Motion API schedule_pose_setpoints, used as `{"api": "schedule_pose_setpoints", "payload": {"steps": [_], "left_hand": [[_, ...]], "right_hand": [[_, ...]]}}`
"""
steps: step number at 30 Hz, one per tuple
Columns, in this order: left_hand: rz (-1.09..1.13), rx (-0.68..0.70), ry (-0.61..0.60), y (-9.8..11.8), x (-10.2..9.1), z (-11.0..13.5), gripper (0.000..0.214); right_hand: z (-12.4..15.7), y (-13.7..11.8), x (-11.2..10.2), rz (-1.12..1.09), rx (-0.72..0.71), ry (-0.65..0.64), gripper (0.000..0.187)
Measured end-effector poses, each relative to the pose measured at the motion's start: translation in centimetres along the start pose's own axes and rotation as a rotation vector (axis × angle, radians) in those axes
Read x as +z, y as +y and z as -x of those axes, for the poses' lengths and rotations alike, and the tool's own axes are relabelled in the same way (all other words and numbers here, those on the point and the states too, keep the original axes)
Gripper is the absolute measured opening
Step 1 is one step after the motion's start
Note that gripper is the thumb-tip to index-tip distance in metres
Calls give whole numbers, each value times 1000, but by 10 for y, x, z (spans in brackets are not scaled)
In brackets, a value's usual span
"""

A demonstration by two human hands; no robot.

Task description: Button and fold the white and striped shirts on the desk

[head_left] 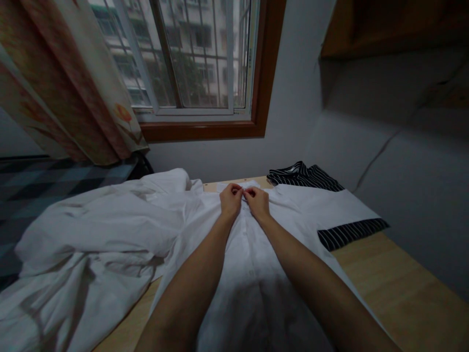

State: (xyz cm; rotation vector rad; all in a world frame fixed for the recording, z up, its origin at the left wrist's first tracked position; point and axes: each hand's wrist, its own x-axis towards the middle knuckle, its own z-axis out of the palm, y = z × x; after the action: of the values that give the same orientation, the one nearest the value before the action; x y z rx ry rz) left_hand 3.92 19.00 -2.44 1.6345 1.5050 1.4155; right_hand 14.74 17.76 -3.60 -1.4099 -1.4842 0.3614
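A white button-up shirt [238,274] lies spread face up on the wooden table, its collar at the far edge and one sleeve stretched out to the right. At the top of the button placket, just below the collar, both hands meet. My left hand [231,199] is closed in a pinch on the shirt's front edge. Beside it, my right hand [257,201] also pinches the fabric, its fingertips almost touching the left ones. Whatever small part lies between the fingertips is hidden.
A heap of white cloth [120,220] covers the left side. Black-and-white striped clothing [311,177] lies at the far right, partly under the shirt's sleeve. Bare wood of the table [410,283] shows at right. Behind are a window [198,58], a curtain [69,78] and a wall shelf [388,29].
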Motion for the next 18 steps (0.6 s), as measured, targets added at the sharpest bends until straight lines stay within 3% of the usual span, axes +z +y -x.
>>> {"api": "schedule_pose_setpoints", "payload": {"steps": [9, 14, 18], "left_hand": [[6, 33, 28, 0, 0, -1, 4], [-54, 136, -26, -2, 3, 2, 13], [-237, 157, -56, -1, 1, 4, 16]], "right_hand": [[1, 1, 0, 50, -47, -1, 14], [-8, 11, 6, -118, 91, -3, 13], [-13, 18, 10, -238, 158, 3, 14]]}}
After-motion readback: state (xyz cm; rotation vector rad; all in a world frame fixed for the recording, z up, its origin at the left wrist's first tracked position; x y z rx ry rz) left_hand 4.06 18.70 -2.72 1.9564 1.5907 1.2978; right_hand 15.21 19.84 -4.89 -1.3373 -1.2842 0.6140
